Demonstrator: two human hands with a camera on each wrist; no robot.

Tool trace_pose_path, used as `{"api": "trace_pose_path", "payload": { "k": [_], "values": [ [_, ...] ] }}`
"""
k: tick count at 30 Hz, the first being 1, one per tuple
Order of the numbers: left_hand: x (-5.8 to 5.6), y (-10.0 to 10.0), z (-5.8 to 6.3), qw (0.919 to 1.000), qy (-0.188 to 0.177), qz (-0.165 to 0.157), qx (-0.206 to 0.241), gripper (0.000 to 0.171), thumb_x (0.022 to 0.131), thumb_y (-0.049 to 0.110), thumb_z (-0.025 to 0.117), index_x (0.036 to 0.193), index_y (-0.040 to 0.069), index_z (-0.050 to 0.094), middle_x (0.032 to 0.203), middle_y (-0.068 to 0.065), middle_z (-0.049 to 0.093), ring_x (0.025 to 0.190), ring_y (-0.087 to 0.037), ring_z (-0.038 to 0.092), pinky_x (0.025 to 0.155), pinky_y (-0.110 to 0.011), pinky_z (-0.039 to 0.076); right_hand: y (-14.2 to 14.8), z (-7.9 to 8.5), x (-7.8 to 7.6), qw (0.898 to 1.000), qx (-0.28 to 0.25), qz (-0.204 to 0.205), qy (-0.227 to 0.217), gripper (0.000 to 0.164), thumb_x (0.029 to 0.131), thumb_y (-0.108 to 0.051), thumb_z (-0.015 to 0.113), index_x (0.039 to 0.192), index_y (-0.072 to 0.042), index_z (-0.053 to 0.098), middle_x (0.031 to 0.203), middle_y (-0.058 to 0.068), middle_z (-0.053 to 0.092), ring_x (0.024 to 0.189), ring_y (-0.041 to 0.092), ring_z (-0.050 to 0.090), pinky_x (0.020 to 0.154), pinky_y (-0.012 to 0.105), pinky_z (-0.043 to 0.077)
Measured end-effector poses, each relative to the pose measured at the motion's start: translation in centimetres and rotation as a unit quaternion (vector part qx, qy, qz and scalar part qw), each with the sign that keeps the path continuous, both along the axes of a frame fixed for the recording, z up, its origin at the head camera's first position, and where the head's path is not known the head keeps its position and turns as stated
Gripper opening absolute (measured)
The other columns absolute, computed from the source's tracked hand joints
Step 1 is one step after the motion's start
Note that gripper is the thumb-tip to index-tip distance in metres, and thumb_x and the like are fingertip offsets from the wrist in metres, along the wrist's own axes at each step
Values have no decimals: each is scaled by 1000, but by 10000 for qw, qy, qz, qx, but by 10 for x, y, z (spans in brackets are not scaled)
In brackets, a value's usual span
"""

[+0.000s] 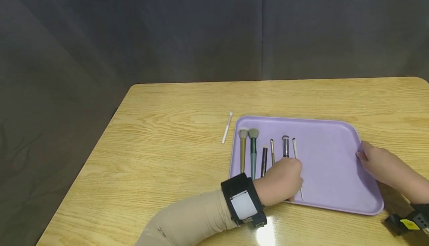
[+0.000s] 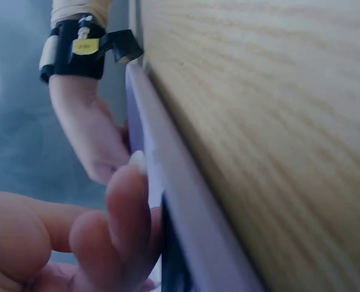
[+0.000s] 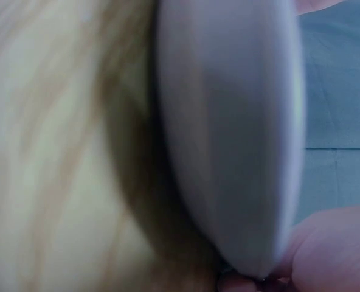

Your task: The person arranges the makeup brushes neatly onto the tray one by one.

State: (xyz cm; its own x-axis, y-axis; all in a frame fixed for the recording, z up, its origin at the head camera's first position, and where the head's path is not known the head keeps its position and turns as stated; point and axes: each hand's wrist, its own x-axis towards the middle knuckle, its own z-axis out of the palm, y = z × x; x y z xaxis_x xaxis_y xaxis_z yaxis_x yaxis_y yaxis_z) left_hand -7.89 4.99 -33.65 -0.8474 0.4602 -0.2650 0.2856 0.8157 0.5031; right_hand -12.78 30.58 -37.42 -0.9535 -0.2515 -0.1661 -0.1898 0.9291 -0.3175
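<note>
A lilac tray [image 1: 331, 164] holds a row of makeup brushes. Over its front part, my left hand [image 1: 281, 181] has curled fingers on a dark-handled makeup brush [image 1: 285, 145], whose lower handle is mostly hidden. In the left wrist view, the fingers [image 2: 128, 207] are bent beside the tray rim [image 2: 180, 194], near a dark handle. To the right of that hand lies a thin white angled brush [image 1: 295, 147]. My right hand [image 1: 378, 162] grips the tray's right edge, thumb at the rim; the right wrist view shows the tray's side [image 3: 228, 121] up close.
Left of the held brush lie a brush with a tan handle [image 1: 242, 149], a green brush [image 1: 253, 153], a short black brush [image 1: 264, 160] and a slim angled brush [image 1: 272, 151]. A white-handled brush [image 1: 227, 128] lies on the wooden table [image 1: 151, 156], outside the tray.
</note>
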Motion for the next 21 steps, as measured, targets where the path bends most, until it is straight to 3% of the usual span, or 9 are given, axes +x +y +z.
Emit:
{"api": "trace_pose_path", "payload": {
  "k": [4, 6, 11, 15, 21],
  "values": [
    [0, -14, 6, 9992, -23, 204, 356, 14, 89, 10, 54, 76, 7, 53, 45, 5, 49, 34, -3, 45, 36, -15, 37, 0, -2, -1, 10000, -2, -22, -58, 17, 91, -3, 38, 85, 13, 38, 64, 16, 44, 59, 28, 45, 50, 39, 41],
    [-1, -21, 7, 9975, -86, 389, 580, 7, 90, 11, 55, 90, 5, 56, 50, 4, 51, 35, -3, 46, 39, -15, 38, 0, -2, -1, 10000, 5, -21, -72, 18, 91, -3, 38, 87, 14, 38, 65, 17, 45, 60, 29, 45, 50, 40, 41],
    [-7, -41, 7, 9904, -91, 779, 1139, 35, 89, 11, 57, 122, 2, 50, 59, 2, 54, 37, -4, 47, 42, -16, 40, -1, -1, 0, 10000, 4, 10, 1, 16, 91, -3, 37, 84, 12, 38, 63, 14, 43, 59, 28, 45, 50, 40, 41],
    [-12, -57, 5, 9844, -11, 946, 1484, 34, 88, 8, 57, 120, 0, 50, 55, 3, 51, 38, -5, 47, 41, -18, 40, -1, 0, 1, 9999, -18, 59, 146, 15, 91, -2, 38, 81, 8, 38, 61, 12, 42, 58, 27, 44, 49, 40, 40],
    [-21, -79, 2, 9797, 163, 1329, 1493, 33, 87, 9, 58, 117, -2, 52, 60, 0, 52, 44, -7, 49, 40, -21, 41, -1, -2, 0, 9998, -44, 61, 165, 15, 91, -2, 38, 79, 6, 37, 60, 10, 40, 57, 26, 43, 49, 38, 39]
  ]
}}
